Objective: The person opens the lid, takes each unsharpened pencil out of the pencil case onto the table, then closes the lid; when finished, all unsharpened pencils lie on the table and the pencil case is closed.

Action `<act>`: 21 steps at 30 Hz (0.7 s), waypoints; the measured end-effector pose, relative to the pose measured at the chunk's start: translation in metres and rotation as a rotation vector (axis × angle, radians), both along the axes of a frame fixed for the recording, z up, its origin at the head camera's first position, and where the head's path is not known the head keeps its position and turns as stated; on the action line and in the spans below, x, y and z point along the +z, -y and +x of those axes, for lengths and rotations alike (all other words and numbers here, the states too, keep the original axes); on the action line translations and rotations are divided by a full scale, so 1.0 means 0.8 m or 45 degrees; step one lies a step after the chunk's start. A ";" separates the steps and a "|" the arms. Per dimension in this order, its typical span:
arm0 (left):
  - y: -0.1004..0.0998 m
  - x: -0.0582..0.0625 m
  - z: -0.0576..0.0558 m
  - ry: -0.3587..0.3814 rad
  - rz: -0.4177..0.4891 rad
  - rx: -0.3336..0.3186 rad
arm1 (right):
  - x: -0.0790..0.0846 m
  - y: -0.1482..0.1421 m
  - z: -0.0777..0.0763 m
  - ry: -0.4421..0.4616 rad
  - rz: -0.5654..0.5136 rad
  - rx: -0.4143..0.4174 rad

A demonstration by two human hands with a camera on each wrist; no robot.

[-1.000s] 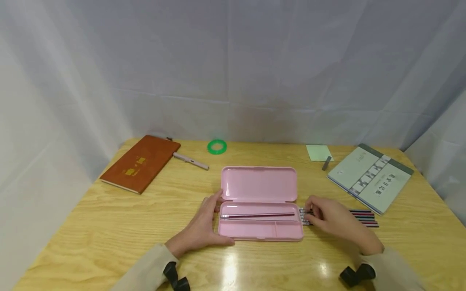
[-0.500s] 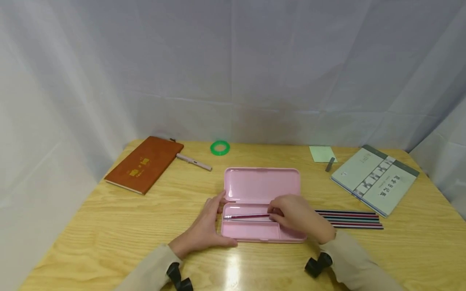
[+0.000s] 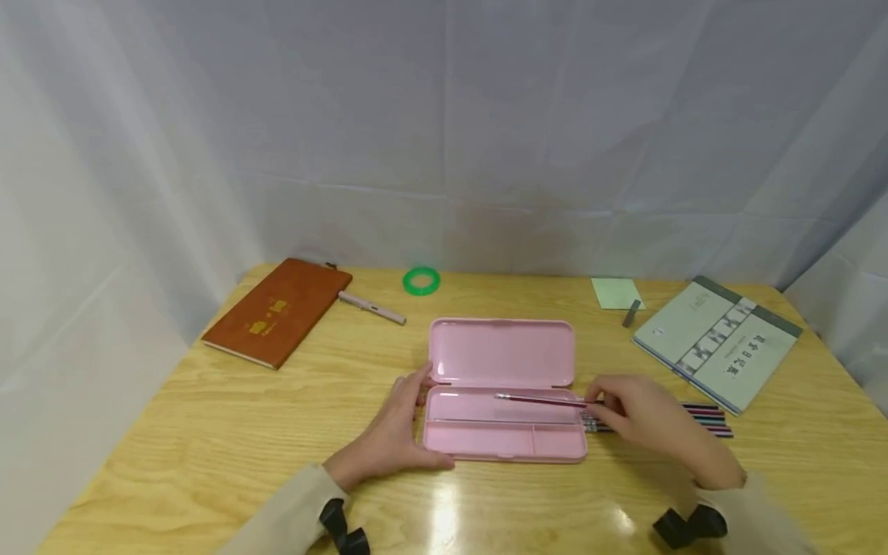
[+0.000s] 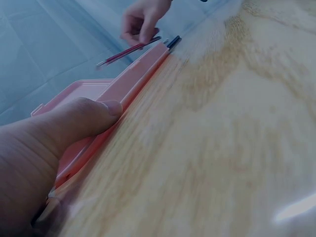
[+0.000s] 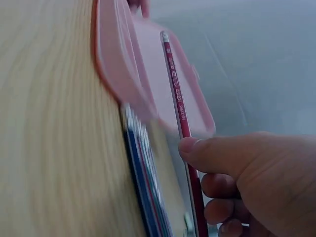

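A pink pencil case lies with its lid raised and tipped back. My left hand grips its left end, thumb on the front side and fingers at the back near the hinge. My right hand is past the case's right end, pinching a red pencil between thumb and fingers. The pencil's eraser end points left over the case's long rear compartment. Below the right hand, several pencils lie side by side on the table, partly hidden by the hand in the head view.
Behind the left hand are a brown notebook, a pen and a green tape ring. At the back right are a pale green sticky note, a small grey strip and a stack of grey-green notebooks. A curtain hangs behind the table.
The right hand reached left into the case, where the red pencil lay, then moved back right holding that pencil raised. The left hand stays on the case.
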State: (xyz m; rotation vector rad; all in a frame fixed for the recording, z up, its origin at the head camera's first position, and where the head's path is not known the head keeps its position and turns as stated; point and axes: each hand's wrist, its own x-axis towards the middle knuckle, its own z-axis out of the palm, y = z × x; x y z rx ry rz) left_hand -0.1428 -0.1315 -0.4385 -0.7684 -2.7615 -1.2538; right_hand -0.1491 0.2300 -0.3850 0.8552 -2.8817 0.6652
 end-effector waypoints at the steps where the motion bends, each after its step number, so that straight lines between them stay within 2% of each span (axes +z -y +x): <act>1: 0.000 0.000 0.000 0.005 -0.001 0.000 | -0.004 -0.015 0.005 -0.003 -0.012 -0.018; 6: 0.000 0.002 0.002 0.032 -0.002 -0.001 | -0.029 -0.092 0.032 -0.079 -0.083 -0.088; 10: 0.000 0.002 0.002 0.032 0.004 0.003 | -0.044 -0.127 0.047 -0.057 -0.105 -0.122; 15: 0.000 0.002 0.003 0.040 0.010 -0.003 | -0.052 -0.131 0.052 -0.043 -0.114 -0.125; 21: -0.001 0.002 0.001 0.019 0.012 -0.001 | -0.052 -0.115 0.043 -0.127 -0.112 -0.123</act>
